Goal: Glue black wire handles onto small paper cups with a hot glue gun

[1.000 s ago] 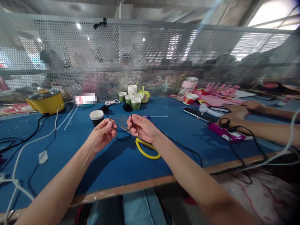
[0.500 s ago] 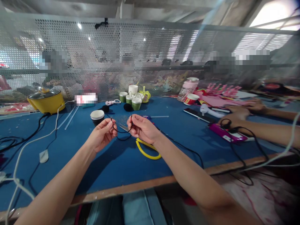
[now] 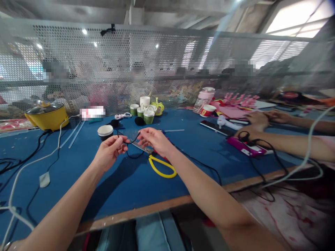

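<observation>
Cord point(image 3: 131, 141), thin and black, runs crosswise between both hands: left hand point(image 3: 110, 152) fingers pinch one end, right hand point(image 3: 155, 140) fingers the other, above yellow-handled scissors point(image 3: 160, 168).

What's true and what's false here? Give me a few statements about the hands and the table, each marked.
1. The left hand and the right hand both pinch a black cord. True.
2. The scissors on the table have green handles. False: the handles are yellow.
3. A yellow pot stands at the far left. True.
4. The table has a red top. False: it is blue.
</observation>
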The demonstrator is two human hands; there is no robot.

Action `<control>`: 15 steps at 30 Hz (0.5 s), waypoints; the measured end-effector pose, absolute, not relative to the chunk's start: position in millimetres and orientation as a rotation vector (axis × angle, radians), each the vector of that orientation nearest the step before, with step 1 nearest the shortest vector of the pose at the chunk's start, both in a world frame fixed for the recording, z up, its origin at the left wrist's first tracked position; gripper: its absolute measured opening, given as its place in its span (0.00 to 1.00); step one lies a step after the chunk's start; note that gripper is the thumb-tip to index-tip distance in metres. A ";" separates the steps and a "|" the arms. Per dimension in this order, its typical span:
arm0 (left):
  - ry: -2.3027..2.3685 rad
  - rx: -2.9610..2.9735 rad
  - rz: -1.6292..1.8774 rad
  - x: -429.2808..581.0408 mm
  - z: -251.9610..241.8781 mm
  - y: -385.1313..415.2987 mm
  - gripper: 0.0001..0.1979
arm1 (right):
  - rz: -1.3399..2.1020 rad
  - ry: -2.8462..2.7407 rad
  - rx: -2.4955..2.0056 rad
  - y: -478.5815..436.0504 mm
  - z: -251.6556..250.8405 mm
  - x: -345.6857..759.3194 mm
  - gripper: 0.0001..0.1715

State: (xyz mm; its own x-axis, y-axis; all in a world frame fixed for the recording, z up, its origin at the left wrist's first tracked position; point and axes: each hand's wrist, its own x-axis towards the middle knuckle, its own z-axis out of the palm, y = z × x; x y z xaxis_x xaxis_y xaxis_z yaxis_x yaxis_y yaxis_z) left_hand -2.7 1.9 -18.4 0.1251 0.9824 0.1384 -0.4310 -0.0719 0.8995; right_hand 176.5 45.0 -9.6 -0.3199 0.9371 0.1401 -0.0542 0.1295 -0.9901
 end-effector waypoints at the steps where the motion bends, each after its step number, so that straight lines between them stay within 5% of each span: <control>1: 0.741 1.054 1.337 -3.4 -16.6 0.7 0.10 | 1.168 -1.520 -1.042 51.2 -5.1 182.7 0.11; 4: 0.774 1.130 1.271 -3.3 -11.1 -4.1 0.09 | 0.668 -1.656 -1.486 71.8 10.8 205.0 0.14; 9: 0.771 1.186 1.216 -1.3 -6.6 -7.3 0.10 | 0.517 -1.764 -1.852 96.8 10.9 231.7 0.07; 15: 0.805 1.241 1.200 -0.4 -4.9 -2.0 0.14 | 0.488 -1.834 -2.059 104.8 -21.9 232.0 0.18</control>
